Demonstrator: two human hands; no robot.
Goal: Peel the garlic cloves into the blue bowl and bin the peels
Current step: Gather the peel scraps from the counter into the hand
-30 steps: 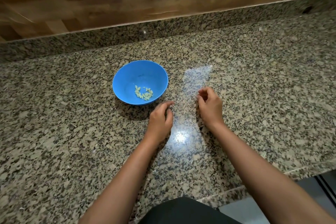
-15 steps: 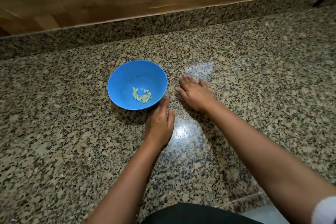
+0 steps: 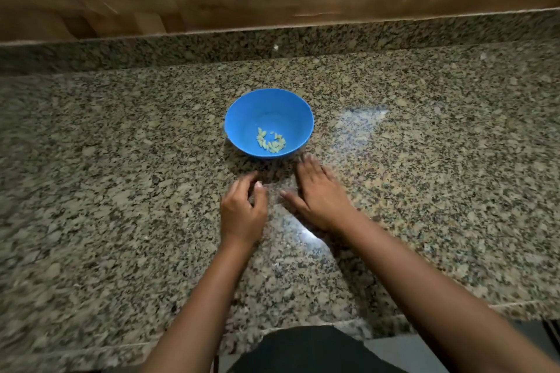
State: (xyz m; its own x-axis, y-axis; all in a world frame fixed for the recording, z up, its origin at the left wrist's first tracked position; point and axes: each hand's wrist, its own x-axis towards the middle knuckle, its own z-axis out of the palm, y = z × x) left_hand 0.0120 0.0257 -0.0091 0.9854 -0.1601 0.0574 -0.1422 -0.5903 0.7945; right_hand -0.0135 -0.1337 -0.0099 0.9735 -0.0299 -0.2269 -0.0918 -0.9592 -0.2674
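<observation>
Pale peeled garlic cloves (image 3: 271,142) lie in round blue plastic bowl (image 3: 246,118); nearer the front edge of granite countertop (image 3: 121,197), left hand (image 3: 242,212) is loosely cupped, empty; right hand (image 3: 321,197) lies flat.

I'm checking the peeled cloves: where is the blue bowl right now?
In the head view, the blue bowl stands near the middle of the granite counter, just beyond the fingertips of the right hand, cloves inside.

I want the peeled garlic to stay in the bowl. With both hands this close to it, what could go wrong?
1. The right hand lies flat on the granite countertop, fingertips near the blue bowl; a push forward might knock it and scatter the peeled garlic cloves.
2. The speckled stone could hide pale peel scraps, so the cupped left hand may miss some.
</observation>
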